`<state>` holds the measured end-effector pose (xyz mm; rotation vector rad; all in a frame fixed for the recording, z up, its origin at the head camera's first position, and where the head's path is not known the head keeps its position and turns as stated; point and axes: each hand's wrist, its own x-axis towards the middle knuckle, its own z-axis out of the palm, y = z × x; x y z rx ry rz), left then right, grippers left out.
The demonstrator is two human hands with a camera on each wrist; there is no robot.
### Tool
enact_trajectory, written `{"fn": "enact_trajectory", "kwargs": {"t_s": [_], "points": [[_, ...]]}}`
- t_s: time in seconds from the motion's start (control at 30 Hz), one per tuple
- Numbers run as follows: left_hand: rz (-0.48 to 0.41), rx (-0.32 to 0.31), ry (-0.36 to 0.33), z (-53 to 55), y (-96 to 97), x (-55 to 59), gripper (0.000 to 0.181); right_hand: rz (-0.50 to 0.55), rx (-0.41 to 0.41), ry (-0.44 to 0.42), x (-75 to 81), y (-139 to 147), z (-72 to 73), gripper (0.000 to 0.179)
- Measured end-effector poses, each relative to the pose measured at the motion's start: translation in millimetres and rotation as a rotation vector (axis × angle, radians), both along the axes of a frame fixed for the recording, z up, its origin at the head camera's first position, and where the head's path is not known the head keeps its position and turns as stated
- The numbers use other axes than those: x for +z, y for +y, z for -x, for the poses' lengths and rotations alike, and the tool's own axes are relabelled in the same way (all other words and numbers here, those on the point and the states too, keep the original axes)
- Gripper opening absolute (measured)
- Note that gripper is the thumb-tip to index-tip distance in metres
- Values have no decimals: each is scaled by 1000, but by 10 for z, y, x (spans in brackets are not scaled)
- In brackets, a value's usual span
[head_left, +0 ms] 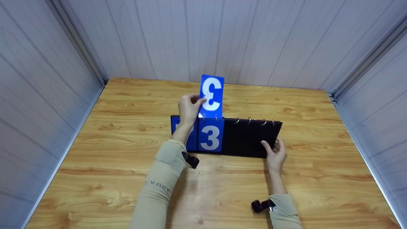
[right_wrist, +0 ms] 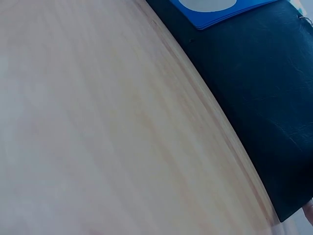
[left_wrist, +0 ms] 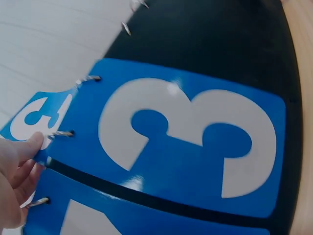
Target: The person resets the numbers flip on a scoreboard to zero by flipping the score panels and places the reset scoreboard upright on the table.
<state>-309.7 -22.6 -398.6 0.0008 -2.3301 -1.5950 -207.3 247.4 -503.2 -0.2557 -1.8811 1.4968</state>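
A black flip scoreboard (head_left: 243, 138) leans on the table, with metal rings (head_left: 249, 121) along its top edge. My left hand (head_left: 188, 109) pinches the left edge of a raised blue card (head_left: 211, 92), whose white 3 appears reversed. Below it on the board lies another blue card (head_left: 211, 135) showing an upright 3. The blue card at the far left (head_left: 192, 143) is partly hidden behind my left wrist. With the thumb in front and fingers behind, my right hand (head_left: 276, 156) grips the board's lower right edge; just a fingertip (right_wrist: 308, 210) shows in the right wrist view.
The wood-grain table (head_left: 127, 190) surrounds the board on all sides. Pale panelled walls (head_left: 203, 38) enclose its back, left and right. Small black cameras (head_left: 190, 160) are strapped to both sleeved wrists. The right half of the board bears rings but no cards.
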Motion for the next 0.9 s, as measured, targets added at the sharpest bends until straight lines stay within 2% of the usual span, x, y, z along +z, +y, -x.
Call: {"fn": "enact_trajectory", "kwargs": {"t_s": [0.1, 0.17, 0.23, 0.3, 0.37, 0.53, 0.63, 0.77, 0.9], "points": [[167, 12, -45, 33, 20, -2, 24, 5, -3, 1, 3, 6, -1, 33], [316, 37, -40, 34, 31, 0, 28, 1, -6, 1, 2, 5, -5, 33], [421, 64, -9, 9, 42, -5, 31, 3, -7, 0, -1, 5, -11, 33], [470, 91, 55, -38, 51, -20, 31, 0, -8, 1, -1, 3, -18, 33], [450, 104, 127, -99, 56, -47, 27, -5, -9, 2, 1, 4, -23, 33], [295, 90, 337, -273, 55, -157, 16, 13, -2, 3, 9, 7, -25, 33], [215, 73, 434, -395, 55, -237, 16, 23, 1, -2, 15, 8, -28, 33], [154, 81, 513, -567, 67, -340, 20, 22, -7, -6, 15, 12, -33, 33], [79, 101, 552, -726, 88, -431, 26, 20, -6, 3, 9, 12, -38, 32]]}}
